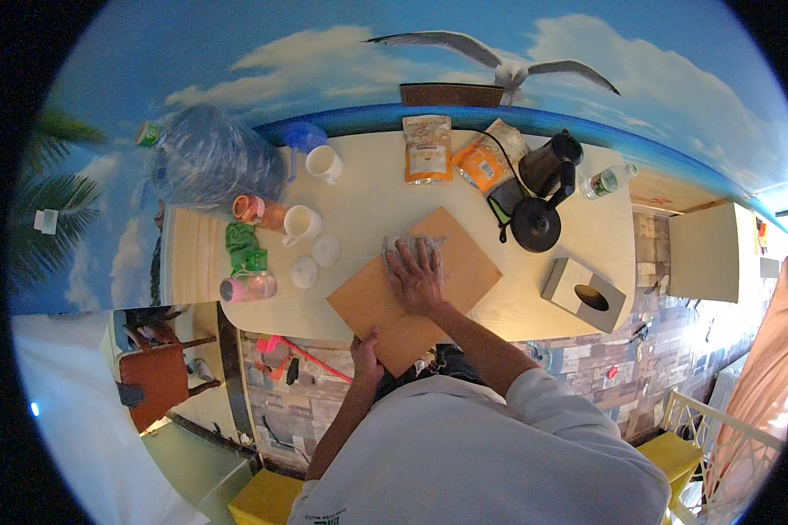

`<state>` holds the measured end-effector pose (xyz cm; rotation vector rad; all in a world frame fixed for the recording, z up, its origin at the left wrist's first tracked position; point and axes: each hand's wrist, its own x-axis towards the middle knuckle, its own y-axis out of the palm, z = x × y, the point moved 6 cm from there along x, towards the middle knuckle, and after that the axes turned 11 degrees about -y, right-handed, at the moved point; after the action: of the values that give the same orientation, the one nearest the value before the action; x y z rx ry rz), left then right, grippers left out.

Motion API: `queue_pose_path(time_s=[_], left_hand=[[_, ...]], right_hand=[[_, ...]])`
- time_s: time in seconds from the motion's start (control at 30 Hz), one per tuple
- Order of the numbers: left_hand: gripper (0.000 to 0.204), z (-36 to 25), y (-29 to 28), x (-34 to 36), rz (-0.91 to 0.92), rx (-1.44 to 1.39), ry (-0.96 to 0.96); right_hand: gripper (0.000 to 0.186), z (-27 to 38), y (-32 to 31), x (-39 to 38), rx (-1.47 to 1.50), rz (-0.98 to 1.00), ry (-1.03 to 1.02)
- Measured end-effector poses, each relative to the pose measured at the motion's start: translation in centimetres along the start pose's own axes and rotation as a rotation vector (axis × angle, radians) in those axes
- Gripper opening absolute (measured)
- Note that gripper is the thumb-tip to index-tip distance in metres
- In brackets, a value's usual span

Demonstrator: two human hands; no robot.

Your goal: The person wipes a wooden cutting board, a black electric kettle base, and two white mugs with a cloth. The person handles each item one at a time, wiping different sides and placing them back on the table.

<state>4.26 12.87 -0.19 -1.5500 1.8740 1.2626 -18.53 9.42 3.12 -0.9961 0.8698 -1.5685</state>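
A flat brown board lies slantwise on the pale table, its near corner reaching past the front edge. My left hand grips that board by its near left edge, the thumb on top and the other fingers hidden beneath. Pressed on the board's upper part, my right hand rests over a crumpled greyish cloth. The fingers lie across the cloth, which shows around the fingertips. Two white mugs and two round white lids stand left of the board.
Left on the table are a large water bottle, a pink-capped bottle and a green cloth. Food pouches stand at the back. To the right are a black kettle, a small plastic bottle and a tissue box.
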Motion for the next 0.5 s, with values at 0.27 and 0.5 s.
queue_pose_path(time_s=[0.27,0.5], left_hand=[[0.053,-0.2,0.3,-0.1,-0.011,0.025,-0.054],[0.058,-1.2,0.9,-0.3,0.053,0.04,0.059]], right_hand=[[0.065,-10.5,1.2,4.1,-0.128,-0.166,0.349],[0.061,-0.5,3.3,5.2,-0.011,-0.037,0.172]])
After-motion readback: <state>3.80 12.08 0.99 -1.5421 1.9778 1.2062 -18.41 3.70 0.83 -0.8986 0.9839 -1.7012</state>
